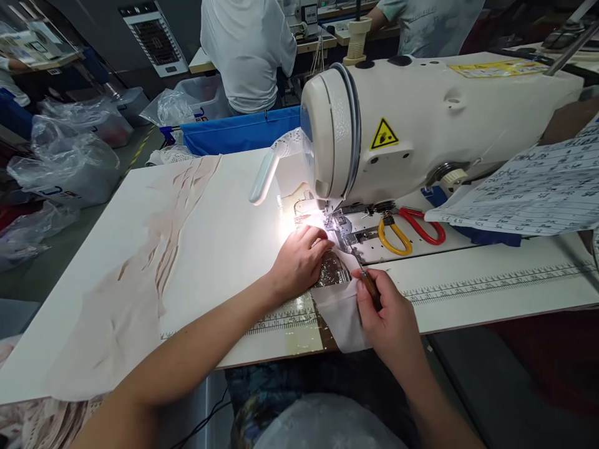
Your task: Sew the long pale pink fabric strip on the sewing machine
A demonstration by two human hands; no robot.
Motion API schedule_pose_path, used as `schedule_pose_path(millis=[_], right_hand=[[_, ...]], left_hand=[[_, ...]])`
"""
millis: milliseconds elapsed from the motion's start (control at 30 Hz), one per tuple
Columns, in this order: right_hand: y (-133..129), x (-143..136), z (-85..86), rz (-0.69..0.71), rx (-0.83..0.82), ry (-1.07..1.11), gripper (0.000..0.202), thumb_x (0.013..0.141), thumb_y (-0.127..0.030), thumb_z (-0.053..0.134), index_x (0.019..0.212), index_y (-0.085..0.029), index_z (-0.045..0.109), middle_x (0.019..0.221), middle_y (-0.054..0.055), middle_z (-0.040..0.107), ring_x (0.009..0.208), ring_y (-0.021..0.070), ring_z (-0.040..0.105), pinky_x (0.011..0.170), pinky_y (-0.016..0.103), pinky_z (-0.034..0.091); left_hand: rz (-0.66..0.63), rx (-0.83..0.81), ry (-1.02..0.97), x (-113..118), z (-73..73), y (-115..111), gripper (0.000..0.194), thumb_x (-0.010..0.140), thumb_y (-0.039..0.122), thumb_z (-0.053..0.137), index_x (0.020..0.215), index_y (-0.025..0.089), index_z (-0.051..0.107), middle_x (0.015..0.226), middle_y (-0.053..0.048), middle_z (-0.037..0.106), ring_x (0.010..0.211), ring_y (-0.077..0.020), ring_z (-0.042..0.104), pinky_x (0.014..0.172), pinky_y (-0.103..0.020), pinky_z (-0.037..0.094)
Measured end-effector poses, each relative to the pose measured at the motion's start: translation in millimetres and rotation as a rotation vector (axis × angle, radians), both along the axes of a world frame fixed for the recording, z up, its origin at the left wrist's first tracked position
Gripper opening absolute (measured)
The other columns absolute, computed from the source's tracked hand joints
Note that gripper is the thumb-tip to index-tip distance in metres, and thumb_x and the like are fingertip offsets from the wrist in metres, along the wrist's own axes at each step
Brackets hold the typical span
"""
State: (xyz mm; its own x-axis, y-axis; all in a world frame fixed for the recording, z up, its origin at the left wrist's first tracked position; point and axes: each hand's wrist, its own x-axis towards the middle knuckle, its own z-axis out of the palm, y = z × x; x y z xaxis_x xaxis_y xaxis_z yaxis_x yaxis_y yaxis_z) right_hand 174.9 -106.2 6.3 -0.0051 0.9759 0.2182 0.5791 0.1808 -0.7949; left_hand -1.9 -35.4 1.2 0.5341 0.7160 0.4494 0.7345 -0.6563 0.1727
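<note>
My left hand rests at the lit needle area of a white sewing machine, its bent fingers pressed together on a pale pink fabric piece. That fabric runs from near the presser foot down over the table's front edge. In my right hand is an awl with a wooden handle; its thin metal shaft points up toward the presser foot. The right fingers also lie against the fabric's right edge. My left fingertips partly hide the cloth by the needle.
Yellow-handled snips and red-handled scissors lie right of the needle. Pale cut pieces spread across the left tabletop. A written sheet hangs at right. Ruler tape lines the front edge. Beyond sits a person in white.
</note>
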Motion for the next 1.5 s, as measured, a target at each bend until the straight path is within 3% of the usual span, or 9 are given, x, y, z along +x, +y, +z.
schedule_pose_path(millis=[133, 467, 667, 967, 1100, 1233, 1367, 1500], right_hand=[[4, 0, -2.5, 0.008, 0.015, -0.011, 0.015, 0.091, -0.032, 0.044, 0.095, -0.024, 0.056, 0.097, 0.006, 0.077, 0.082, 0.0212, 0.074, 0.063, 0.028, 0.056], [7, 0, -3.4, -0.003, 0.04, -0.052, 0.019, 0.092, -0.035, 0.045, 0.095, -0.024, 0.059, 0.095, 0.006, 0.077, 0.077, 0.0211, 0.073, 0.064, 0.029, 0.056], [3, -3, -3.5, -0.01, 0.189, -0.115, 0.017, 0.092, -0.027, 0.045, 0.099, -0.023, 0.059, 0.095, 0.006, 0.077, 0.082, 0.0213, 0.073, 0.067, 0.028, 0.057], [-25, -29, 22.6, 0.263, 0.376, -0.01, 0.025, 0.093, -0.015, 0.042, 0.109, -0.022, 0.059, 0.084, 0.003, 0.073, 0.071, 0.0155, 0.071, 0.062, 0.024, 0.056], [-33, -17, 14.8, 0.207, 0.282, 0.013, 0.025, 0.094, -0.018, 0.042, 0.109, -0.024, 0.061, 0.087, 0.003, 0.076, 0.072, 0.0159, 0.072, 0.062, 0.024, 0.055], [-19, 6, 1.6, 0.047, 0.161, -0.087, 0.022, 0.096, -0.031, 0.044, 0.105, -0.023, 0.063, 0.093, 0.005, 0.078, 0.075, 0.0203, 0.074, 0.058, 0.026, 0.054], [0, 13, -5.3, -0.021, 0.188, -0.266, 0.031, 0.096, -0.034, 0.041, 0.108, -0.016, 0.063, 0.078, 0.006, 0.077, 0.058, 0.0208, 0.071, 0.043, 0.026, 0.042], [11, 4, -9.0, -0.043, 0.305, -0.408, 0.032, 0.097, -0.027, 0.037, 0.105, -0.015, 0.065, 0.081, 0.007, 0.078, 0.057, 0.0187, 0.07, 0.045, 0.025, 0.04]], left_hand=[[-0.027, 0.006, 0.056, 1, 0.4, 0, 0.025, 0.094, 0.014, 0.042, 0.1, 0.013, 0.066, 0.1, -0.011, 0.064, 0.09, -0.0219, 0.057, 0.074, -0.037, 0.051], [0.062, -0.016, 0.191, 3, -0.3, 2, 0.032, 0.092, 0.015, 0.037, 0.106, 0.009, 0.065, 0.105, -0.017, 0.062, 0.091, -0.0249, 0.058, 0.073, -0.04, 0.051], [0.088, -0.053, 0.168, 3, -0.3, 2, 0.032, 0.092, 0.017, 0.037, 0.106, 0.008, 0.065, 0.106, -0.016, 0.062, 0.093, -0.0251, 0.057, 0.076, -0.039, 0.051], [0.186, -0.127, 0.29, 20, 14.6, 9, 0.021, 0.091, 0.016, 0.044, 0.091, 0.01, 0.065, 0.092, -0.015, 0.064, 0.088, -0.0248, 0.059, 0.069, -0.034, 0.05], [0.266, -0.194, -0.02, 13, 7.3, 17, 0.018, 0.092, 0.018, 0.046, 0.086, 0.017, 0.063, 0.093, -0.007, 0.067, 0.081, -0.0187, 0.061, 0.068, -0.029, 0.051], [0.152, -0.352, -0.379, 3, 0.5, 23, 0.016, 0.088, 0.019, 0.052, 0.074, 0.019, 0.061, 0.083, -0.003, 0.067, 0.077, -0.0162, 0.063, 0.072, -0.028, 0.052], [0.103, -0.49, -0.523, 1, 2.0, 25, 0.015, 0.085, 0.024, 0.054, 0.075, 0.019, 0.063, 0.086, -0.004, 0.069, 0.082, -0.0179, 0.065, 0.077, -0.03, 0.054], [0.105, -0.564, -0.59, 2, 3.6, 27, 0.015, 0.084, 0.03, 0.054, 0.076, 0.02, 0.061, 0.089, -0.004, 0.069, 0.084, -0.0191, 0.065, 0.08, -0.033, 0.054]])
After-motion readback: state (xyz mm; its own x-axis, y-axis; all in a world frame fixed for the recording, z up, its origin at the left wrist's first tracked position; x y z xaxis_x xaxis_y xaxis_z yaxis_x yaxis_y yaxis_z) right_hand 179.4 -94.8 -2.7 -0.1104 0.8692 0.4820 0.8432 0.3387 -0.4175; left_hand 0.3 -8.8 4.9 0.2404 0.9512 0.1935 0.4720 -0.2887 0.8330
